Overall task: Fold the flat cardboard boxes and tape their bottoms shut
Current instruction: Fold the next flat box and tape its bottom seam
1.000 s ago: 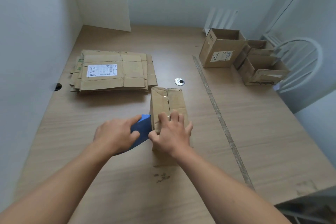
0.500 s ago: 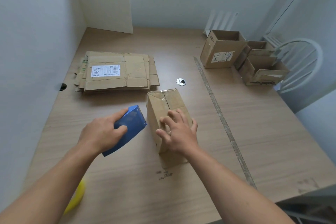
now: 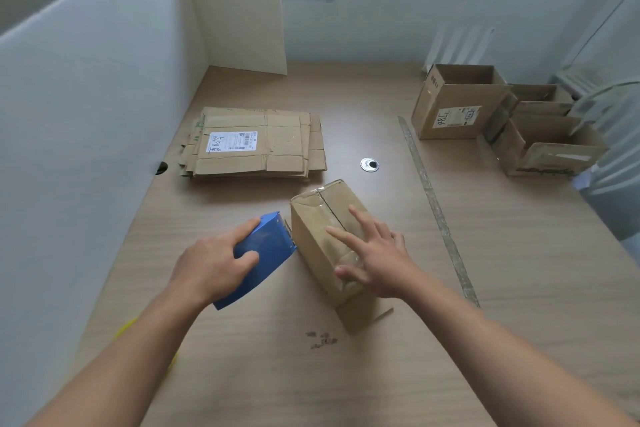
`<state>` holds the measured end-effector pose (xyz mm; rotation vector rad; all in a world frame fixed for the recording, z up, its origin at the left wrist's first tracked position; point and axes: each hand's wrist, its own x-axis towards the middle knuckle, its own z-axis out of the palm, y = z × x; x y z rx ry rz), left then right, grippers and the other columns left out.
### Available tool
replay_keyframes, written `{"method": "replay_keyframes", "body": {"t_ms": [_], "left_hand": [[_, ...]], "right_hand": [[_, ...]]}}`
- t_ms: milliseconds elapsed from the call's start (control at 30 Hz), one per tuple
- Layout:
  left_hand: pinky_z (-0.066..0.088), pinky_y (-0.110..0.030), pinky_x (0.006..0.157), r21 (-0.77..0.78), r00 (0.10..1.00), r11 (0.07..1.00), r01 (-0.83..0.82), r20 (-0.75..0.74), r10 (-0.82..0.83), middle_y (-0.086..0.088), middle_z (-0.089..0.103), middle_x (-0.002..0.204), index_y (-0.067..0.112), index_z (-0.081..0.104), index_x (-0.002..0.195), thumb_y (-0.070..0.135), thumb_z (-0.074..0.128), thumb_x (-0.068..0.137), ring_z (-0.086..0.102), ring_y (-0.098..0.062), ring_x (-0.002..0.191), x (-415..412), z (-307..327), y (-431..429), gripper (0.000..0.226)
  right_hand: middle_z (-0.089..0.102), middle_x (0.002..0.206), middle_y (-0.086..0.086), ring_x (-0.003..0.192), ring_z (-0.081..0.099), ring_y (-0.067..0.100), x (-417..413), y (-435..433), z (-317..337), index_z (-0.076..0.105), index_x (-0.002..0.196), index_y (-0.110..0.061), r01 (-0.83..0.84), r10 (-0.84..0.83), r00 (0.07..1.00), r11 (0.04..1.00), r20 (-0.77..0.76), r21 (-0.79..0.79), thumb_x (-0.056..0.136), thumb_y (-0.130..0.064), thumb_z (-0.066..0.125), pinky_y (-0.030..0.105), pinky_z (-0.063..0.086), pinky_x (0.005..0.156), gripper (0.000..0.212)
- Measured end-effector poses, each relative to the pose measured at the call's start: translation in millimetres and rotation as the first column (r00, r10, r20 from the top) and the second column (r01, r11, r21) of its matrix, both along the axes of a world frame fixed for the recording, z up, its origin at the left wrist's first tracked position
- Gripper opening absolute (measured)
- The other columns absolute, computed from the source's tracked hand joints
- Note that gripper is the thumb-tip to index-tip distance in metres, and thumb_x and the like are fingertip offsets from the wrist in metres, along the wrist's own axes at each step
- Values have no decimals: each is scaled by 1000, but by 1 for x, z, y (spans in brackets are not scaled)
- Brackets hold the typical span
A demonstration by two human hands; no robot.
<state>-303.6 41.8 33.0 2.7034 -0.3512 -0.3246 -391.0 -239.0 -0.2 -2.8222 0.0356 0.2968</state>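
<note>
Right hand (image 3: pixel 377 253), fingers flat, presses tape onto box (image 3: pixel 329 239) seam; left hand (image 3: pixel 211 263) grips tape dispenser (image 3: pixel 266 253) just left.

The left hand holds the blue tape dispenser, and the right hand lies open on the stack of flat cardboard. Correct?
No. In the head view the right hand lies open on the folded box, not the stack of flat cardboard. The left hand does hold the blue tape dispenser.

The left hand (image 3: pixel 211 263) covers much of the tape dispenser (image 3: pixel 269 246), its forearm (image 3: pixel 152 340) most of a yellow object (image 3: pixel 127 327).
</note>
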Motion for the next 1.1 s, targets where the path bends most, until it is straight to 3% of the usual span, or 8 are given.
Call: {"method": "replay_keyframes", "body": {"t_ms": [133, 333, 467, 567, 700, 800, 933, 1100], "left_hand": [[45, -31, 68, -27, 999, 998, -49, 14, 49, 14, 65, 100, 59, 38, 141, 37, 53, 87, 56, -16, 88, -10, 7, -1, 61], [49, -33, 74, -120, 989, 982, -145, 10, 147, 13, 68, 99, 60, 40, 139, 46, 49, 79, 58, -18, 88, -31, 18, -3, 62], [51, -35, 78, -110, 976, 970, -216, 5, 218, 10, 68, 99, 59, 41, 140, 34, 57, 86, 59, -19, 88, -43, 22, 0, 61], [52, -36, 80, -118, 965, 958, -260, -5, 261, 10, 68, 100, 60, 41, 139, 34, 57, 87, 60, -18, 90, -49, 24, 6, 61], [52, -37, 80, -137, 954, 945, -297, -9, 299, 8, 68, 97, 60, 41, 139, 41, 54, 83, 59, -20, 88, -56, 23, 9, 60], [52, -39, 81, -166, 951, 937, -308, -24, 308, 7, 69, 96, 60, 41, 139, 47, 48, 76, 60, -21, 89, -63, 20, 8, 65], [52, -37, 80, -182, 947, 929, -321, -39, 320, 11, 69, 95, 62, 42, 137, 50, 45, 71, 61, -17, 88, -73, 17, 5, 67], [51, -34, 77, -184, 950, 933, -310, -17, 313, 15, 69, 95, 61, 42, 138, 40, 58, 85, 60, -9, 86, -75, 12, 1, 59]], "right_hand": [[-19, 163, -12, 149, -21, 12, 8, -23, 12, 4, 148, -60, -91, 82, 987, 994, -141, -58, 84, -73, 52, 51, 15, 115, 81], [16, 156, 2, 150, -10, 21, 36, -3, 21, 33, 139, -41, -57, 50, 993, 996, -108, -63, 72, -70, 46, 68, 6, 111, 74], [2, 159, 4, 149, -11, 32, 49, 24, 13, 7, 149, -46, 27, -35, 998, 991, -58, -132, 76, -85, 38, 69, 13, 109, 89], [3, 157, 7, 147, -7, 36, 50, 29, 9, 9, 147, -44, -18, 14, 999, 988, -30, -151, 85, -65, 48, 69, 17, 107, 77], [7, 155, -3, 149, -5, 25, 40, 12, 10, 18, 143, -40, -211, 210, 977, 962, -23, -174, 81, -19, 57, 79, 3, 106, 76], [17, 152, -9, 146, 5, 19, 28, -4, 8, 15, 144, -46, -236, 244, 969, 956, 25, -177, 83, -44, 61, 77, 8, 108, 76], [28, 137, -9, 135, 18, 23, 21, 8, 7, 13, 147, -52, -70, 80, 994, 989, 80, -127, 71, -93, 31, 72, 12, 108, 88], [26, 134, -1, 133, 15, 26, 19, 32, 3, 23, 143, -44, 36, -23, 992, 994, 127, -101, 85, -70, 47, 71, 9, 110, 68]]}}
